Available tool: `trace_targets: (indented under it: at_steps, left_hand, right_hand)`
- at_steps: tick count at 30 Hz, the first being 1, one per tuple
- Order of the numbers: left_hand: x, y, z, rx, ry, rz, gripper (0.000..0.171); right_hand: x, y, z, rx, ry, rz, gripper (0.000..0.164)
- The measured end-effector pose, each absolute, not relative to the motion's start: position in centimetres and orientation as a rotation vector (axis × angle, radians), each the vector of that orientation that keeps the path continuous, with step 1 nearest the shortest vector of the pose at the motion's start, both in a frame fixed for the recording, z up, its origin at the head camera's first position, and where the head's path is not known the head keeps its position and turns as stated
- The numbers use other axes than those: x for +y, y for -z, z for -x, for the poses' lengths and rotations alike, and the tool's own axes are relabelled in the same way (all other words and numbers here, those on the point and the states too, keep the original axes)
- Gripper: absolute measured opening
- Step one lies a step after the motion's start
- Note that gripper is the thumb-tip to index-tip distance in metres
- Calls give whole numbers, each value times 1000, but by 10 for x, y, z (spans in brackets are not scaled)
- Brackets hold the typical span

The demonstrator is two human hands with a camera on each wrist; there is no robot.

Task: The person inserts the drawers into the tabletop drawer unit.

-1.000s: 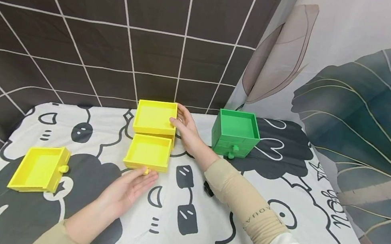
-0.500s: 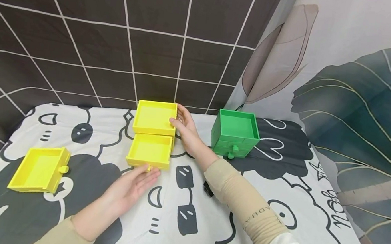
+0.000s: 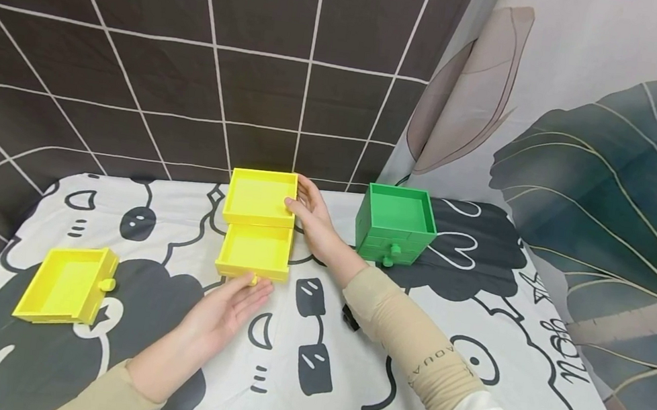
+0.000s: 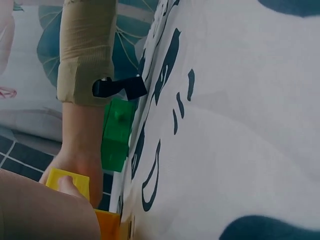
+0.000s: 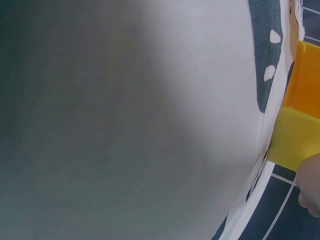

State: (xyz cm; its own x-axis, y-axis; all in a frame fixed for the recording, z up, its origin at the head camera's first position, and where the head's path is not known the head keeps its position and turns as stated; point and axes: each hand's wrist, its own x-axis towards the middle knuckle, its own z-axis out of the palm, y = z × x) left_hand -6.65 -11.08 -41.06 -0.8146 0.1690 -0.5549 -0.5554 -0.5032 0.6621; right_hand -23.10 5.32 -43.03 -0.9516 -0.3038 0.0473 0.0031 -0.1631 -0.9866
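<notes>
In the head view a small yellow drawer cabinet (image 3: 259, 198) with a tray-like top stands near the back edge. A yellow drawer (image 3: 255, 248) sticks out from its front, below the top. My left hand (image 3: 217, 319) pinches the drawer's round knob (image 3: 254, 280) between thumb and fingers, the other fingers stretched out beneath. My right hand (image 3: 321, 230) holds the cabinet's right side, thumb over the top rim and fingers behind. The left wrist view shows the thumb on the yellow cabinet (image 4: 80, 183); only a fingertip (image 5: 310, 180) and part of the cabinet show in the right wrist view.
A second yellow drawer (image 3: 65, 284) lies at the left, its knob facing right. Right of the cabinet stands a green drawer cabinet (image 3: 396, 226) with small knobs. A patterned white and black cloth (image 3: 346, 369) covers the surface; a dark grid-patterned wall covering (image 3: 166, 78) rises behind.
The pulled-out drawer has slid back farther into the yellow cabinet and slightly right, my left hand moving with it. My right hand has stayed on the cabinet.
</notes>
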Motion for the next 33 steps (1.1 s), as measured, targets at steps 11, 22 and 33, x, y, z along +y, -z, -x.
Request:
trace_targets:
  at_steps: [11,22,33]
  left_hand:
    - [-110,406,68,1253,-2341,621,29]
    - [-108,405,70,1285,-2345,622,27]
    - [-105,404,77,1250,-2374,639,25]
  right_hand:
    - [53,429,231,1886,2206,339,71]
    - [54,427,231,1894,2208,357,70]
    - [54,428,230,1904,2199,341,69]
